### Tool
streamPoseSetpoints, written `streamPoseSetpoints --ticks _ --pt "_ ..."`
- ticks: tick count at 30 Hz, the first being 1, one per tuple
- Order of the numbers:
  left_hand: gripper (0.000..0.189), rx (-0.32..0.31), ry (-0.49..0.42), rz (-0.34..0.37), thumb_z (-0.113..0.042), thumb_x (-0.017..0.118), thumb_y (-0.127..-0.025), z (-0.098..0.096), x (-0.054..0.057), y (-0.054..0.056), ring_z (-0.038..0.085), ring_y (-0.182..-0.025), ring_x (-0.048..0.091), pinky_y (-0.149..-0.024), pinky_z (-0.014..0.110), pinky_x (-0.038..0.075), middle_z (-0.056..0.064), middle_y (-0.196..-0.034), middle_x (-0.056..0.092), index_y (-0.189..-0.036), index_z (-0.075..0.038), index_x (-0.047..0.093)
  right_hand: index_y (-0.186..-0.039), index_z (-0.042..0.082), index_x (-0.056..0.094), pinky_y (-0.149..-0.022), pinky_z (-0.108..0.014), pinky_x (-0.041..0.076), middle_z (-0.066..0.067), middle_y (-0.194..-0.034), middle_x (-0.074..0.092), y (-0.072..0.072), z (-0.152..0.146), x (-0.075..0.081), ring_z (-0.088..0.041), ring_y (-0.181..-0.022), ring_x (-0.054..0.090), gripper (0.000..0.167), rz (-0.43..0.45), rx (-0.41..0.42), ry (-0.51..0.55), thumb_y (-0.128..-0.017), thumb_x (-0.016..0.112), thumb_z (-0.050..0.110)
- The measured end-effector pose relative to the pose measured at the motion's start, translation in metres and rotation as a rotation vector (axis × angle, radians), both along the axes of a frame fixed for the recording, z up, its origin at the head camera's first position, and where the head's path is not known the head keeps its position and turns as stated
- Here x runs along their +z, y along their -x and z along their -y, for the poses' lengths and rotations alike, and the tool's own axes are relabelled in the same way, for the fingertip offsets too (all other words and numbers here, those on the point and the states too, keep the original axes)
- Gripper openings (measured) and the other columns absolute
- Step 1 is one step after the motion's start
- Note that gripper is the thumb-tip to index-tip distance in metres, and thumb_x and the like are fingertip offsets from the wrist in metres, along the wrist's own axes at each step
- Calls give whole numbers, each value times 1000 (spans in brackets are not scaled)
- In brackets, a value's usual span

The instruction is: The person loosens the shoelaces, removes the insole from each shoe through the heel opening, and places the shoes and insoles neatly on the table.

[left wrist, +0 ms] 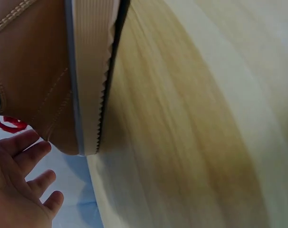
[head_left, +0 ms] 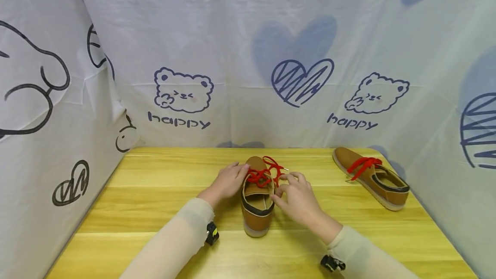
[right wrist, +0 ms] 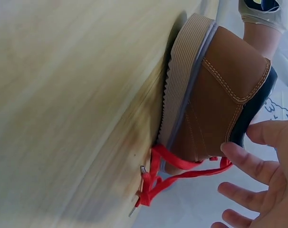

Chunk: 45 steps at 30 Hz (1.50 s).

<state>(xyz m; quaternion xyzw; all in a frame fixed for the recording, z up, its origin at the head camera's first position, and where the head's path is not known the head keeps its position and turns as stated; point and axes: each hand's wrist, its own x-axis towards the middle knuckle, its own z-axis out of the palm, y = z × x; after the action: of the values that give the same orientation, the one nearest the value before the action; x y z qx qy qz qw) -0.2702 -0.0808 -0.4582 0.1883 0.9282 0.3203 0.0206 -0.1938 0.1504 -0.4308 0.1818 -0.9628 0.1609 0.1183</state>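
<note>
Looks like a small cloth-screened booth, poss. a recording set-up; can't tell what bldg. it's in. Pale cloth (head_left: pixel 232 42) w/ visible creases hangs on 3 sides (L, back & R) of a wood-grain table (head_left: pixel 155 218). Print is cartoonish: hearts (head_left: pixel 300 87), 2 bear faces (head_left: pixel 184 94) at back w/ "happy" under each, bigger outlines on L. 2 black wrist cams (head_left: pixel 212 233) suggest recording.

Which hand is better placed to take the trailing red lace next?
Probably the right hand: the red lace trails on its side of the nearer shoe, close by. The left hand is on the opposite side.
</note>
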Motion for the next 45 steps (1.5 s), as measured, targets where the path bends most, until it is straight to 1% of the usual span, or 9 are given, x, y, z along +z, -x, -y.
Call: streamPoseSetpoints --ticks 10,15,20,23,26,35,38,41,45 --pt "63 -2 -12 51 -46 19 -110 5 -6 2 37 -148 28 -118 57 17 17 -153 44 -147 -7 51 -64 25 67 -105 -60 36 -11 -133 61 2 1 1 -38 -131 41 26 29 -2 20 -87 78 31" --pt "63 -26 31 46 -46 17 -110 9 -7 0 35 -148 26 -119 57 17 11 -153 45 -150 -8 48 -65 25 67 -104 -61 36 -10 -133 61 4 -1 1 -38 -131 41 23 35 -16 18 -86 76 26" --pt "59 -50 114 -29 -42 22 -110 12 -7 -7 36 -147 29 -118 57 20 6 -152 48 -147 -7 51 -64 25 67 -103 -62 37 -11 -135 60 9 -7 2 -39 -131 40 22 54 -46 9 -85 73 23" --pt "58 -65 196 -87 -43 22 -110 12 -5 -12 37 -146 31 -117 57 22 4 -151 49 -143 -10 57 -65 24 68 -102 -64 37 -13 -135 60 13 -12 2 -40 -131 40 22 58 -53 6 -86 72 22" --pt "58 -73 264 -116 -45 22 -110 13 -3 -19 36 -146 30 -117 56 22 3 -152 48 -142 -15 59 -66 24 69 -102 -64 37 -14 -134 60 18 -16 2 -41 -131 41 22 52 -57 -4 -87 72 22" --pt "53 -70 319 -165 -43 29 -109 14 2 -33 36 -145 33 -117 54 23 5 -148 52 -140 -14 61 -69 22 71 -102 -63 37 -13 -135 59 23 -20 4 -42 -131 40 20 69 -55 -28 -89 73 23" --pt "50 -71 282 -172 -39 31 -109 16 1 -29 35 -145 33 -117 55 23 5 -149 51 -142 -13 59 -68 22 70 -102 -63 37 -14 -136 59 20 -20 9 -42 -131 41 21 67 -54 -39 -89 74 26" --pt "48 -61 228 -168 -35 33 -109 18 2 -19 35 -146 32 -117 56 22 5 -152 48 -146 -13 54 -65 22 68 -100 -62 39 -15 -134 60 16 -20 16 -42 -129 43 25 54 -64 -59 -87 75 30" --pt "49 -47 222 -145 -34 31 -109 20 0 -8 34 -148 28 -118 55 20 4 -157 41 -151 -15 47 -59 24 66 -96 -62 42 -16 -129 63 12 -17 19 -43 -126 45 30 83 -66 -108 -87 74 34"
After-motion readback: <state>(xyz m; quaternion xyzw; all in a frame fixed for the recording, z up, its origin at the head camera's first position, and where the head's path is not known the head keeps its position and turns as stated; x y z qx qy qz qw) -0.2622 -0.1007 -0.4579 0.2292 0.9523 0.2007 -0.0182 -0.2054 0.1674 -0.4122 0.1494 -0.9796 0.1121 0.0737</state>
